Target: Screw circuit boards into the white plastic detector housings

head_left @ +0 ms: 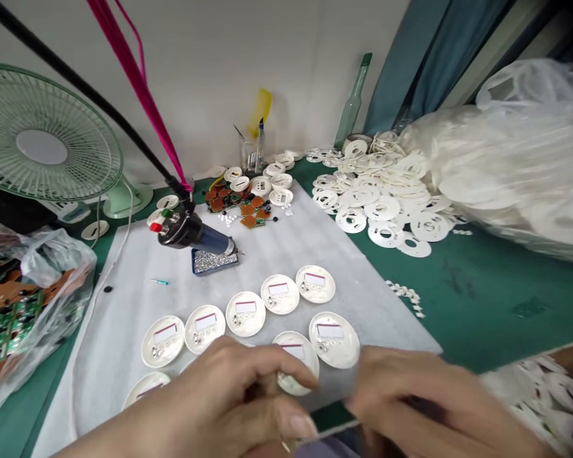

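Note:
My left hand (239, 397) is at the bottom middle, thumb and fingers curled together. A small shiny bit shows at its thumb tip, too little to name. My right hand (424, 401) is at the lower right, bent inward and smeared by motion; what it holds, if anything, cannot be made out. Just beyond the hands, round white plastic covers (334, 340) lie in rows, each with a rectangular window edged in red and small metal parts inside. My left hand hides part of the nearer row, including some of one cover (296, 356).
An electric screwdriver (195, 232) hangs over a blue tray of screws (214, 261). Circuit boards (251, 213) lie behind it. A green fan (42, 143) stands left, above a bag of boards (23, 318). White discs (384, 210) and a large plastic bag (520, 159) fill the right.

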